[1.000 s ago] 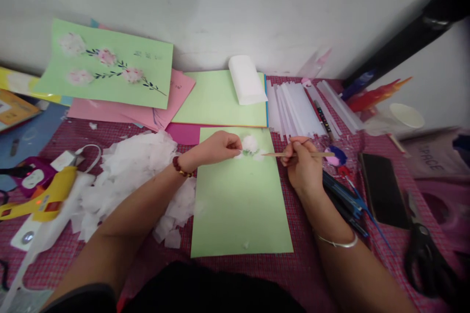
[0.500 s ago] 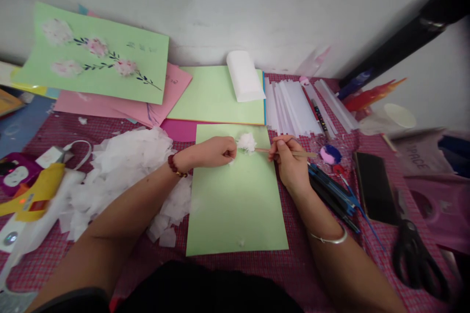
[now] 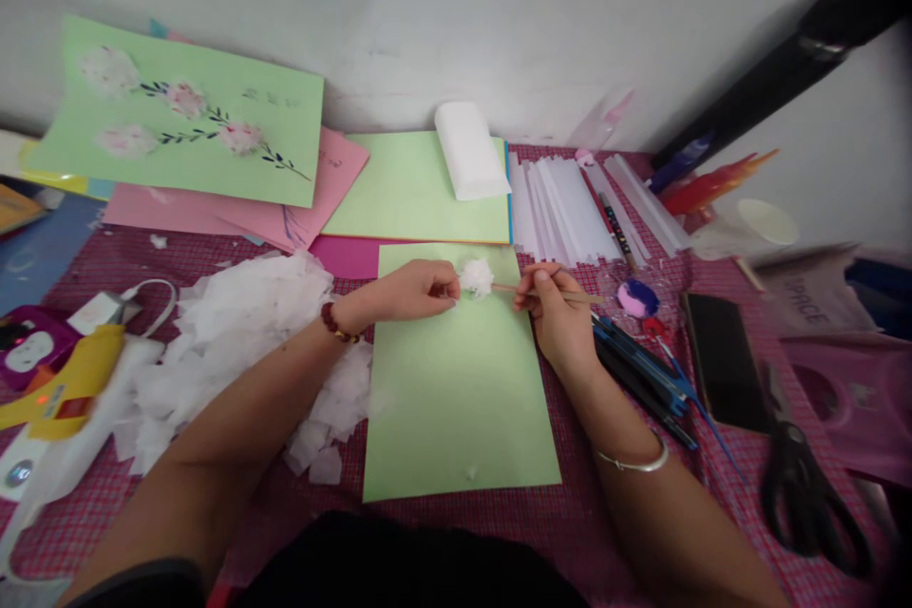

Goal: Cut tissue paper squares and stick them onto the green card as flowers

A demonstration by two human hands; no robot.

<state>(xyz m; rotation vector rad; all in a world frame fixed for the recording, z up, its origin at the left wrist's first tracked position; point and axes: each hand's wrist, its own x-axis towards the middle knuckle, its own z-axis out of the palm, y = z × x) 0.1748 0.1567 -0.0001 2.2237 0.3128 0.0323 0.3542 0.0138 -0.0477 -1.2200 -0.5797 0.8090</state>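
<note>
A green sheet of paper (image 3: pixel 456 399) lies in front of me, with a small white paper flower (image 3: pixel 477 277) near its top edge. My left hand (image 3: pixel 427 287) is at the flower's left side, fingers pinched, with a small white bit of tissue paper (image 3: pixel 454 304) showing at the fingertips. From the right, my right hand (image 3: pixel 556 304) grips a thin wooden stick (image 3: pixel 580 296); its tip points into or against the flower. Whether the tip enters it I cannot tell. Cut tissue paper squares (image 3: pixel 235 323) are heaped beside my left forearm.
A yellow glue gun (image 3: pixel 89 370) rests on a white power strip at the left. Behind stand a green card with paper flowers (image 3: pixel 192 114) and a white tissue pack (image 3: pixel 470 152). To the right are pens (image 3: pixel 641 380), a phone (image 3: pixel 727 356) and black scissors (image 3: pixel 808 494).
My left hand's fingers have loosened a little from a tighter curl and shifted slightly at the flower. The right hand keeps the stick at the flower. The view has shifted slightly.
</note>
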